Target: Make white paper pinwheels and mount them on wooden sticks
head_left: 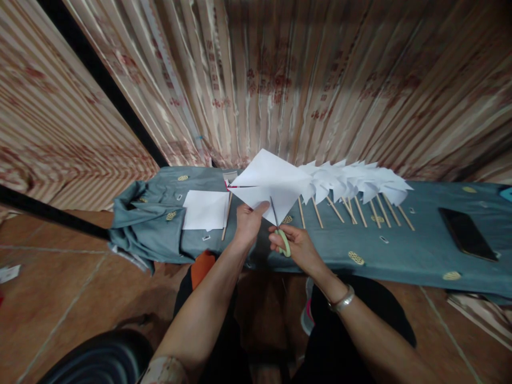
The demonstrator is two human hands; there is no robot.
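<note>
My left hand [248, 220] grips a square sheet of white paper [272, 172] by its near edge, thumb on top. One slit runs inward from the sheet's left corner. In my right hand [296, 242] is a pair of scissors [285, 244] with light green handles; its blades lie at the sheet's near corner, pointing away from me. How far the blades are apart is hard to make out. Left of my hands lies a stack of white paper squares [205, 210], with a thin wooden stick [226, 217] along its right side.
Several white paper pinwheels [356, 181] on wooden sticks lie overlapping to the right. A black phone [467, 233] rests farther right on the grey-green cloth [420, 256]. Behind the table hangs a striped curtain [264, 80]. A small packet [230, 177] lies behind the sheet.
</note>
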